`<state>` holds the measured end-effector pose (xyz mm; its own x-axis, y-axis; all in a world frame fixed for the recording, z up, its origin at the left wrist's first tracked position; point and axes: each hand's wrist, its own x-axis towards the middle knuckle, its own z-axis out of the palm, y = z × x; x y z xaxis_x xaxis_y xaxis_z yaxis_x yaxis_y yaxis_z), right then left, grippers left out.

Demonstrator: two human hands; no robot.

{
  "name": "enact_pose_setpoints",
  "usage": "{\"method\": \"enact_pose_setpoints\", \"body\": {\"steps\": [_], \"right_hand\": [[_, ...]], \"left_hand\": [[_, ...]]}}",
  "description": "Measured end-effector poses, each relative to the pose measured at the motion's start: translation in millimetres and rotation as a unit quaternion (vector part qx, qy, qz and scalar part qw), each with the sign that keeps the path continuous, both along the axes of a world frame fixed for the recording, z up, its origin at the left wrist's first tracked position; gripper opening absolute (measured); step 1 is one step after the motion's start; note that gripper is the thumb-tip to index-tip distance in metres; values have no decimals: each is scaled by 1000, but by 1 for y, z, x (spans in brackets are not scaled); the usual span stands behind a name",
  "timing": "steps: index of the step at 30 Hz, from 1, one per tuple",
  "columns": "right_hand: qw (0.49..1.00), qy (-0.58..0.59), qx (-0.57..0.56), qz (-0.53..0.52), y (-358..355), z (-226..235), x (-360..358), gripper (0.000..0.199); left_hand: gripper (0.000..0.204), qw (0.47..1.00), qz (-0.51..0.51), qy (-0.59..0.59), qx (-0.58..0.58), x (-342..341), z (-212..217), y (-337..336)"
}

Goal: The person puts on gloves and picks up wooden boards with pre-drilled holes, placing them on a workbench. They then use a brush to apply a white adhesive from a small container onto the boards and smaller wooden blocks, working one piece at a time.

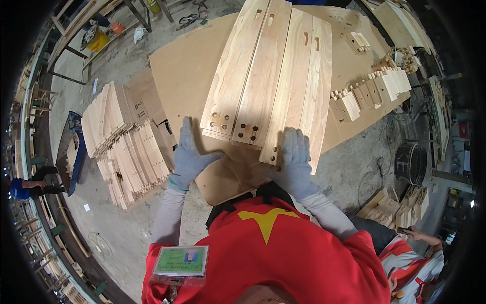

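My left hand is spread, fingers pointing forward and thumb stretched toward my right, holding nothing, just beside the boards' near left corner. My right hand reaches forward with straight fingers laid over the near end of the boards on the right; its thumb is unclear, so I cannot tell whether it grips. I count 4 pale wooden boards side by side on top, ahead of me on brown cardboard, with 4 slots at their far ends. 2 adjoining stacks of wooden pieces stand to my left.
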<state>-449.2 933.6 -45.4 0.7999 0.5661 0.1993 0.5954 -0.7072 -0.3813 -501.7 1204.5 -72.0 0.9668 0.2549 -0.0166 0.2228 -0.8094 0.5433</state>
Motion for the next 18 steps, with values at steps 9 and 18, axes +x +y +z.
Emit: {"method": "enact_pose_setpoints", "body": {"steps": [9, 18], "right_hand": [[995, -36, -72, -59, 52, -14, 31, 99], [990, -30, -110, -84, 65, -10, 72, 101]], "left_hand": [[119, 997, 9, -61, 34, 35, -11, -11], [117, 985, -66, -132, 84, 57, -10, -10]]}}
